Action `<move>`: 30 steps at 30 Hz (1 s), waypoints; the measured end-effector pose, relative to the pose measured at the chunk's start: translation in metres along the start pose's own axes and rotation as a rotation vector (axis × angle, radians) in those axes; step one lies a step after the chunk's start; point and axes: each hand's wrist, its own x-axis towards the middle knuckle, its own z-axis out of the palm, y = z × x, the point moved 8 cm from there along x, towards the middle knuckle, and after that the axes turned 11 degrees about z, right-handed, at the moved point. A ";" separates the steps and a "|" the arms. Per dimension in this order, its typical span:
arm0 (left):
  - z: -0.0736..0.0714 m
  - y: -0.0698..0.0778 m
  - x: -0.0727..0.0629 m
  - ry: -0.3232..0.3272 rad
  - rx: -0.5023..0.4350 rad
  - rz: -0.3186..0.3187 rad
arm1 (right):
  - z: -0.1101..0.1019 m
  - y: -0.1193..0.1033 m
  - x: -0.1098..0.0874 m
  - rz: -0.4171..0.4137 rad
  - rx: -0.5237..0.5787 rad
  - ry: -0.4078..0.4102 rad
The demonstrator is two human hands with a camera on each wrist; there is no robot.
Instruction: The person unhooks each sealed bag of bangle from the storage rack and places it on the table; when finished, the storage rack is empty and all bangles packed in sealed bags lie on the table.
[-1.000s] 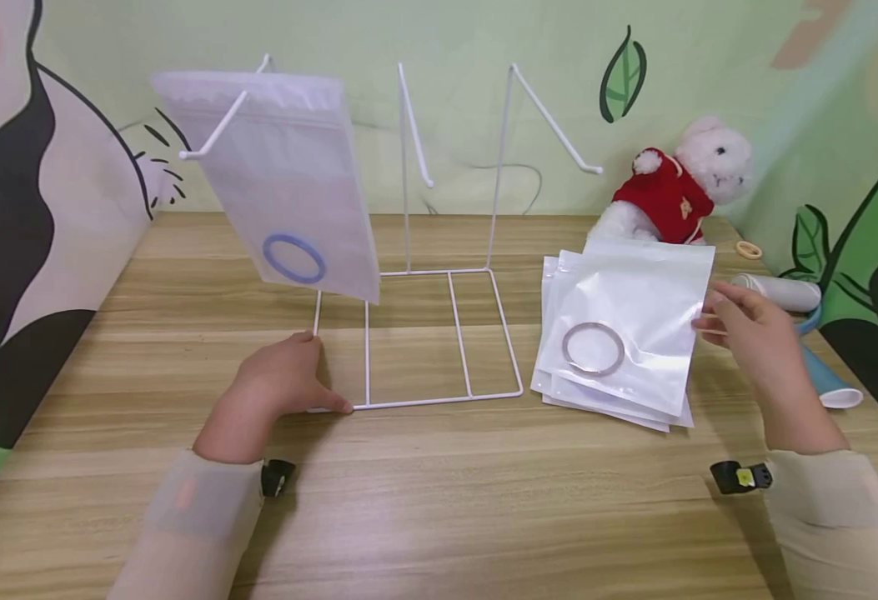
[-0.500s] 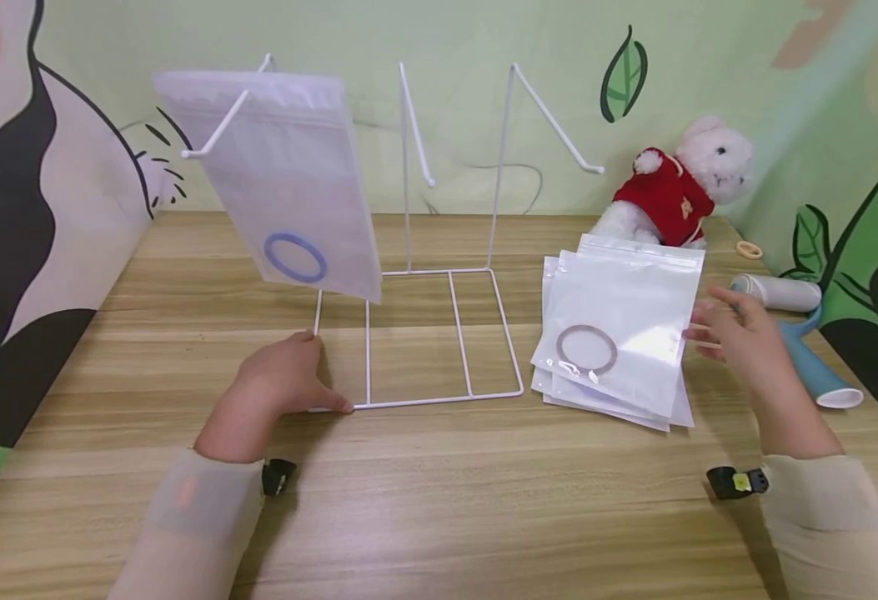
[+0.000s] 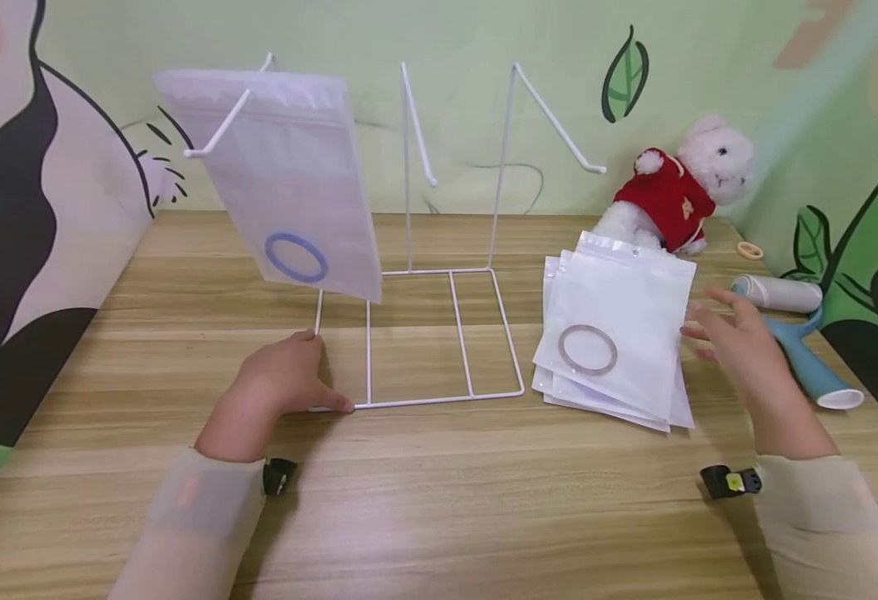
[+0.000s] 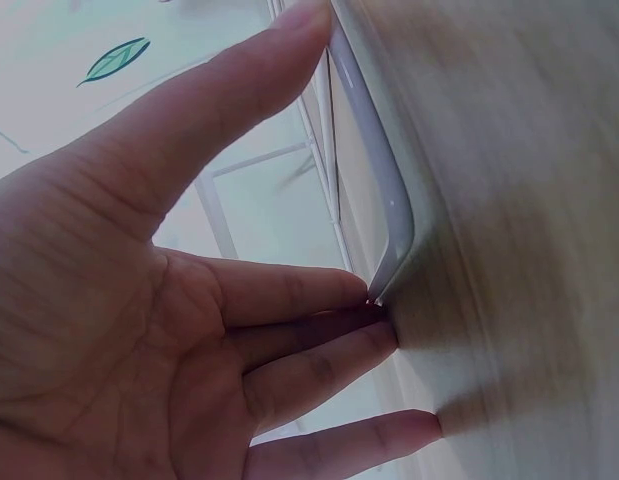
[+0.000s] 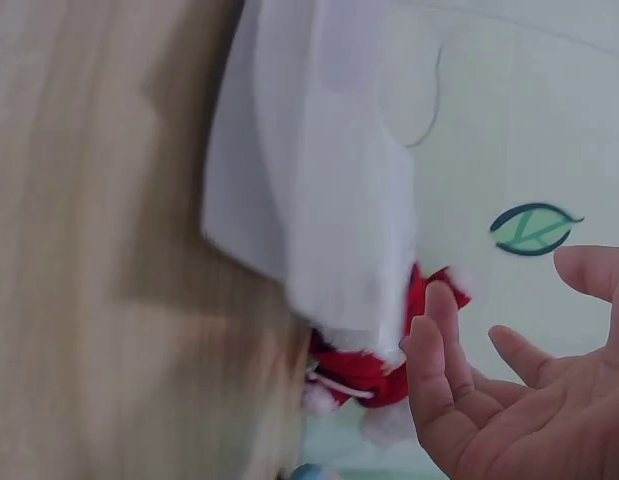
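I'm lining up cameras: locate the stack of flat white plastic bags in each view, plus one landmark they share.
Head: stack of flat white plastic bags, right of centre.
Left wrist: not visible.
Right wrist: stack upper centre, partly covering white plush toy in red clothing.
Shared landmark: black-outlined painted green leaf: top right of centre in head, upper left in left wrist, right side in right wrist.

white zip bags (image 3: 637, 312) lie in an uneven stack beside an upright white wire rack (image 3: 462, 333).
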 end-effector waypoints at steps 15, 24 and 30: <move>-0.001 -0.002 -0.002 0.001 -0.005 -0.003 | 0.052 -0.076 -0.023 -0.253 -0.078 0.006; 0.001 -0.004 -0.001 -0.007 -0.009 -0.007 | 0.104 -0.141 -0.041 -0.461 -0.020 0.016; 0.001 -0.003 0.000 -0.006 -0.004 -0.012 | 0.144 -0.180 -0.052 -0.547 -0.005 -0.037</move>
